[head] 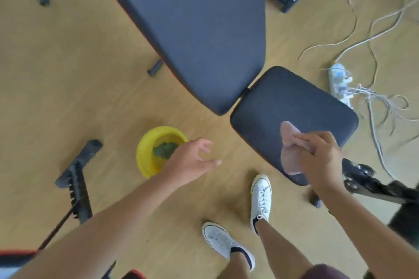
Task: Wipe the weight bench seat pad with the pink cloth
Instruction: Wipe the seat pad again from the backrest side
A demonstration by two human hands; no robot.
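The dark seat pad (292, 106) of the weight bench lies right of centre, just below the long back pad (199, 29). My right hand (322, 158) grips the pink cloth (289, 142) over the near part of the seat pad; the cloth hangs down past the pad's front edge. My left hand (192, 161) hovers over the floor left of the seat pad, fingers spread, holding nothing.
A yellow bowl (147, 154) with a green cloth (165, 149) inside stands on the wooden floor by my left hand. A power strip (340, 81) and loose white cables lie to the right. Black bench frame parts (77, 176) sit at left and lower right. My white shoes (260, 199) are below.
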